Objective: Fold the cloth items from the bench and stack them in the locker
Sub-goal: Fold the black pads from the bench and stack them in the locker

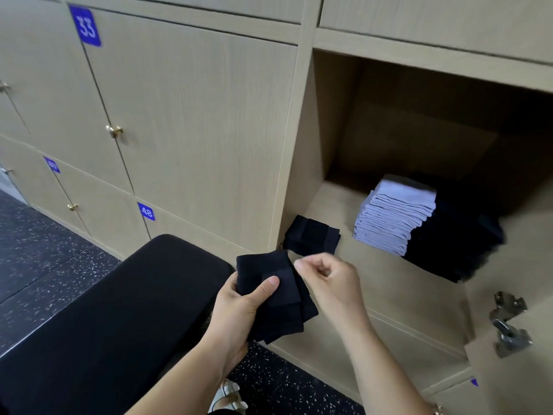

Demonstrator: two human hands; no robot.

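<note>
My left hand (239, 307) grips a folded black cloth (278, 298), thumb pressed on its top, just in front of the open locker (380, 283). Just right of the cloth my right hand (326, 280) hovers with its fingers curled and nothing in them. On the locker shelf lie a small folded black cloth (311, 235) near the left front corner, a tall stack of pale lavender cloths (392, 217) and a dark stack (457, 244) beside it. The black padded bench (119, 319) lies below my left hand.
Closed wooden locker doors (185, 115) with blue number tags 33 and 48 and brass knobs fill the left. The open locker's door with a metal hinge (508, 324) stands at the right. Dark speckled floor (39, 265) runs along the lockers. A white sandal (227, 396) shows below.
</note>
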